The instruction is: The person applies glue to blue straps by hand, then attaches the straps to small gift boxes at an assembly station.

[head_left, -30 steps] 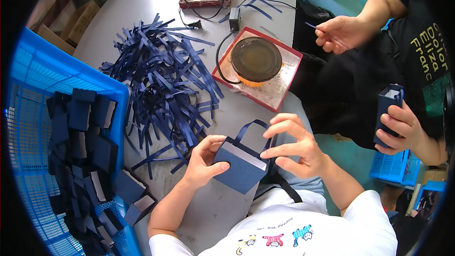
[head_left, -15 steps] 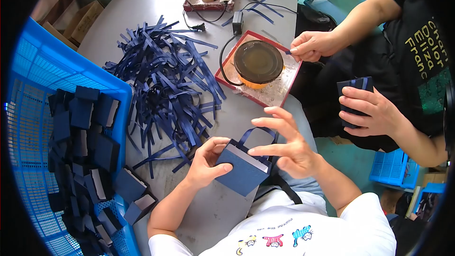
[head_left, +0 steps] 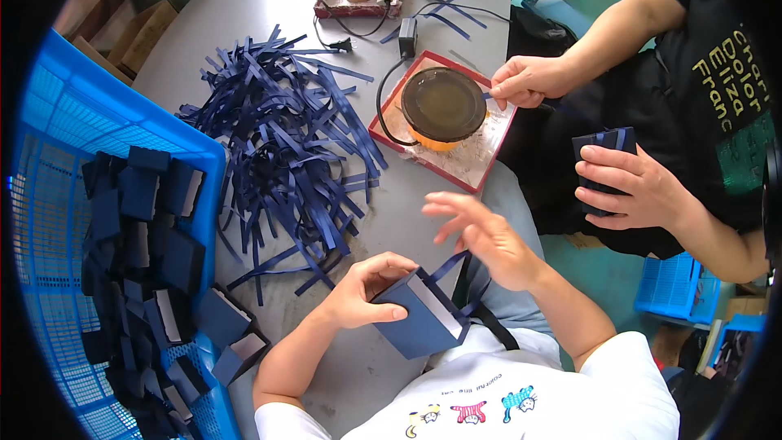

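Note:
My left hand (head_left: 366, 293) is wrapped round a small navy gift box (head_left: 419, 330), thumb on its broad face and fingers behind. The box is tilted over the table's near edge, and a pale strip shows along its upper side. A navy ribbon (head_left: 446, 267) rises from the box in a loop toward my right hand (head_left: 489, 244). That hand hovers just beyond the box, fingers stretched and apart, its lower edge overlapping the ribbon in this view. Ahead of my left hand lies a tangled heap of cut navy ribbons (head_left: 285, 138).
A blue crate (head_left: 147, 122) at left holds many navy boxes. A round pot of brownish liquid (head_left: 444, 104) sits in a red-rimmed tray (head_left: 481, 165). Across from me, a co-worker's hand (head_left: 529, 81) holds a ribbon at the pot; the other grips a box (head_left: 603, 167).
My right hand has drawn back from the box's top. The box has tilted and turned, and its ribbon loop has shifted. The co-worker's ribbon hand has moved left to the pot's rim.

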The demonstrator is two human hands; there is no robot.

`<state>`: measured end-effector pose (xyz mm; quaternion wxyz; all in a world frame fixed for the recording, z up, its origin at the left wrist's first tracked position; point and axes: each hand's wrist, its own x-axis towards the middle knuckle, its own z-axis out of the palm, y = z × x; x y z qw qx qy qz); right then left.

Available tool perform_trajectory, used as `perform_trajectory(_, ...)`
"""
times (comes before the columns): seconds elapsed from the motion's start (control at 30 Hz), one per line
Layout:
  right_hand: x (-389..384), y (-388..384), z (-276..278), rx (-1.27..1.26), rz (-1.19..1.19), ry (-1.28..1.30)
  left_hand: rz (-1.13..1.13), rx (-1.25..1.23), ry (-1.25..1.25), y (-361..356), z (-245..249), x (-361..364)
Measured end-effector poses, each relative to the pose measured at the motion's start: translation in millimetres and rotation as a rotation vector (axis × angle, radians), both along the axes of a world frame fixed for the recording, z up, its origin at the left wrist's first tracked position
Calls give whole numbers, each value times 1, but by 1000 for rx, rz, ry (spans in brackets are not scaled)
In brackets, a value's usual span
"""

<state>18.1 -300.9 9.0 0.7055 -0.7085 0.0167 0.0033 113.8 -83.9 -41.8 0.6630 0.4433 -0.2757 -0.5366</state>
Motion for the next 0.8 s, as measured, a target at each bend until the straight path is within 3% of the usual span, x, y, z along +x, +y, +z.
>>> perform_trajectory(0.07,-2,-1,-11,134,165,121,-76,6,-23,0,1,1)
perform_trajectory(0.13,-1,4,-14,268,-275,3,-23,-2,7,0,-2,2)
perform_trajectory(0.2,2,-7,-15,170,-637,-140,110,-47,77,-2,-4,-1)
perform_trajectory(0.3,-11,6,-6,-77,-740,-332,267,-30,100,-5,-6,0)
perform_trajectory(0.4,-39,-1,-9,-604,-600,-423,373,-61,92,-7,-11,1)
perform_trajectory(0.47,-47,8,0,-601,-267,-252,401,-47,71,-8,-9,-1)
perform_trajectory(0.6,-36,21,-2,-542,-226,-157,366,-36,-18,-8,-9,-2)
perform_trajectory(0.7,-30,15,2,-651,-108,-263,293,-13,77,-5,-5,-6)
perform_trajectory(0.73,-29,13,5,-657,-60,-203,331,-63,-19,-9,1,-6)
perform_trajectory(0.8,-28,6,7,-735,148,-168,546,-190,-595,2,12,13)
